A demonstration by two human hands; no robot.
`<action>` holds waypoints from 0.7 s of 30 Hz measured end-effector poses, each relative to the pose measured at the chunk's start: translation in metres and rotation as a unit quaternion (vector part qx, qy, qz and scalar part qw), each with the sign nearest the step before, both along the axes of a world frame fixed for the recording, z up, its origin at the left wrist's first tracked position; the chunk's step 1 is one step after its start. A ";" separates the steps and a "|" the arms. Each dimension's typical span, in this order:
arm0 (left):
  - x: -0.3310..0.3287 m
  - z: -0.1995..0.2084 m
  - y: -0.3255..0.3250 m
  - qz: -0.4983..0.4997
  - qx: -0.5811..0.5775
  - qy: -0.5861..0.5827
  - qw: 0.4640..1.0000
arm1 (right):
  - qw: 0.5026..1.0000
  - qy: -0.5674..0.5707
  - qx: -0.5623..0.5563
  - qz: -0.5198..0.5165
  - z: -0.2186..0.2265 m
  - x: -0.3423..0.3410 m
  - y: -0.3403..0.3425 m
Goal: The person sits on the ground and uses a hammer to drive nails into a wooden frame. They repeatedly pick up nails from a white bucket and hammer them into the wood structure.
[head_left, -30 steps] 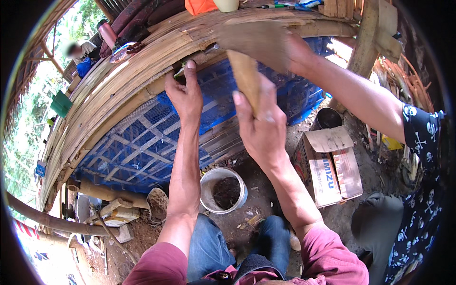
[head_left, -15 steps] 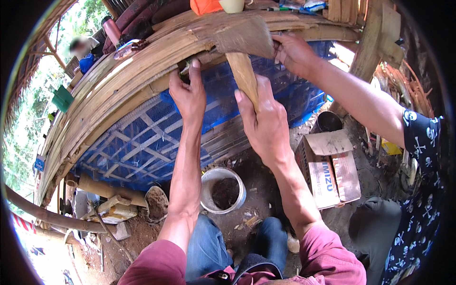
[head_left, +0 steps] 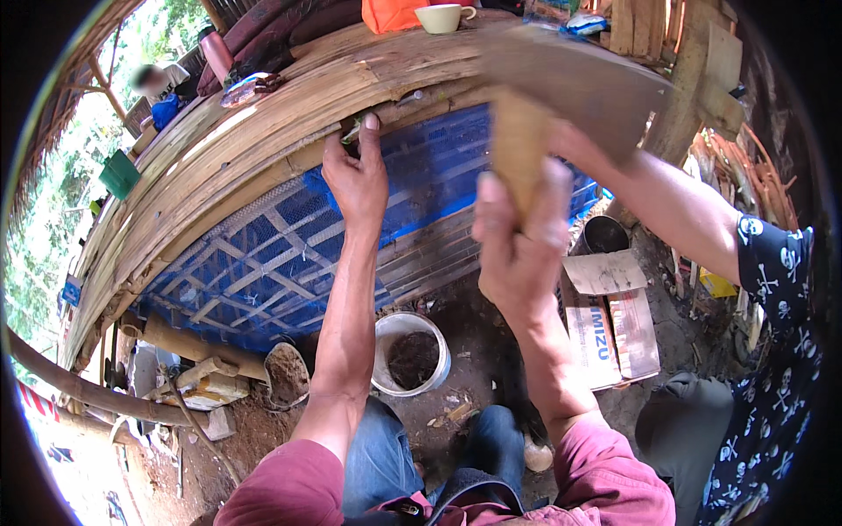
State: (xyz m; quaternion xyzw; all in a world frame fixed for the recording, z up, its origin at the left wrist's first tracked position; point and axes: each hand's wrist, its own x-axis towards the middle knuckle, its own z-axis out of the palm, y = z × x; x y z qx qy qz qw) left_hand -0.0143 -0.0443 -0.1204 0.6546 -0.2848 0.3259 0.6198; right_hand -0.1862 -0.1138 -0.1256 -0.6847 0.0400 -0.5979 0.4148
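Fingers (head_left: 496, 200) of the right hand (head_left: 519, 263) are gripping a broad-bladed tool (head_left: 574, 92) before a co-worker's forearm (head_left: 680, 200); those of the left hand (head_left: 358, 188), slightly parted, are touching the bamboo tabletop's (head_left: 263, 114) edge (hold undetermined). Its gap (head_left: 353, 123) is showing, suggesting unfinished work; completed portions are unclear.

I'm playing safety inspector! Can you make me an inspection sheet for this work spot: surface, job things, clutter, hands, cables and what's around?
Surface: slatted bench, long pale strips.
Job's things: broad-bladed tool, wooden handle, blurred.
Clutter: pale cup and orange bag on the bench.
Hands: left hand at the bench's edge, grip unclear; right hand around the handle.
Cables: nothing seen.
Surroundings: bucket, cardboard box, co-worker's arm partly behind the blade.
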 end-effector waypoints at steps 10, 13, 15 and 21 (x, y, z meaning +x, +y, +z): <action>-0.001 0.004 0.001 0.038 0.012 -0.003 0.999 | 0.998 0.060 -0.011 0.004 0.000 -0.002 -0.003; -0.006 0.005 -0.006 0.037 0.005 0.002 0.999 | 0.993 -0.117 -0.028 0.008 -0.010 0.001 -0.005; -0.005 0.003 -0.004 0.042 0.012 0.005 0.999 | 0.998 0.030 -0.061 -0.004 -0.008 0.017 -0.010; -0.001 0.003 -0.001 0.051 0.000 -0.007 0.999 | 1.000 0.017 0.002 0.018 0.000 0.003 0.000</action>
